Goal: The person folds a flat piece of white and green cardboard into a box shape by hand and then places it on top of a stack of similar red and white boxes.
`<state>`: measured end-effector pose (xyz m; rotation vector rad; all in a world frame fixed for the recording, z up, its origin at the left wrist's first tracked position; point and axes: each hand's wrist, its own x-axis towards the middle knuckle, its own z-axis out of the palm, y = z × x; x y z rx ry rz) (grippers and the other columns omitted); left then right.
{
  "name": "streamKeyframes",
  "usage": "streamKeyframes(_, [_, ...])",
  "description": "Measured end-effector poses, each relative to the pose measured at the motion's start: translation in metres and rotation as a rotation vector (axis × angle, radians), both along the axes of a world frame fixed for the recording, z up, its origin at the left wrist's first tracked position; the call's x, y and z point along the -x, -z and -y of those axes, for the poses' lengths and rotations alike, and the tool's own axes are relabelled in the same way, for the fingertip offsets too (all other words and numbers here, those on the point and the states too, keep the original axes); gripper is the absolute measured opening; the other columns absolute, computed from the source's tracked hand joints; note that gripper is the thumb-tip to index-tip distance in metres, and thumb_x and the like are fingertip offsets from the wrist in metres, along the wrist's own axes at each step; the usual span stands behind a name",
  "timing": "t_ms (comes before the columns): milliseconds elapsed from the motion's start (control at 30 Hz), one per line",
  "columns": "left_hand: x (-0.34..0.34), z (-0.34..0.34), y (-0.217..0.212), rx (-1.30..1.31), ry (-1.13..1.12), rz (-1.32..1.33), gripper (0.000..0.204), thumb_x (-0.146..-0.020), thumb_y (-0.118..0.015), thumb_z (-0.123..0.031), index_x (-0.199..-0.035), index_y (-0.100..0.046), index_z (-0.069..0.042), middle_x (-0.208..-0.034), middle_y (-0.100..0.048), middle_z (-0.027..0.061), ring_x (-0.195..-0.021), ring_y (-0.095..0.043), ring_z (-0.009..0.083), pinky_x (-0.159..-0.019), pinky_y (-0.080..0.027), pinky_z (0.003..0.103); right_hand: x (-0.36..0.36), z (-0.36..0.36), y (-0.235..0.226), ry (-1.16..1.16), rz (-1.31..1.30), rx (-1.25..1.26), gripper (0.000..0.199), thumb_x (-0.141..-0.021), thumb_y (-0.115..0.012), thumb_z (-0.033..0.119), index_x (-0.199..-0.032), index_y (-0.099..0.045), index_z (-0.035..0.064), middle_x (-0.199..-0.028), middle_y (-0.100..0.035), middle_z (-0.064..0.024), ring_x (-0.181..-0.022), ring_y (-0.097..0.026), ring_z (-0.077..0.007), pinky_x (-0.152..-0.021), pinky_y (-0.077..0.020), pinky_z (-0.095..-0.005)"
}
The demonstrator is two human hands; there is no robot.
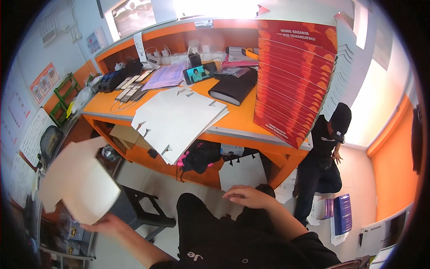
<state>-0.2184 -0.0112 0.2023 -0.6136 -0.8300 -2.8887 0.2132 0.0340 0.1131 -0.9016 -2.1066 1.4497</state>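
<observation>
I see the left hand (105,224) pinch a cardboard sheet (95,193) lower left, its long axis upward; the right hand (249,196) is empty, half-open. Orange surface (244,115) is central, pale wall (87,19) upper left.

Through my feed I see an orange counter (243,117). Notched white card sheets (179,119) lie fanned on it, jutting past its front edge. To their right I have a tall stack of red printed card (293,80). Farther back I make out a black case (234,87), a tilted-up phone (200,73) and purple papers (165,75).
</observation>
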Motion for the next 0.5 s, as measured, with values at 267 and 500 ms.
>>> streamKeyframes(267, [-0.126,-0.004,0.084,0.220,1.022,0.193,0.079,-0.089,-0.037,-0.067,-0.144,-0.031,-0.011,-0.146,-0.036,0.0093,-0.133,-0.037,0.0285,-0.110,-0.032,0.046,0.036,0.020,0.026,-0.065,-0.487,0.112,0.105,-0.085,-0.069,0.038,-0.148,0.012,0.0147,-0.153,-0.009,-0.0149,-0.140,-0.020,-0.0340,-0.108,-0.0272,-0.0538])
streamKeyframes(500, [-0.171,-0.007,0.100,0.310,1.293,-0.177,0.096,-0.073,-0.064,-0.067,-0.141,-0.028,-0.011,-0.140,-0.039,0.0099,-0.131,-0.038,0.0266,-0.109,-0.032,0.048,0.015,0.009,0.044,0.406,-0.522,-0.098,0.083,-0.082,-0.063,0.016,-0.147,-0.014,0.0028,-0.151,-0.017,-0.0123,-0.139,-0.022,-0.0257,-0.112,-0.0202,-0.0415])
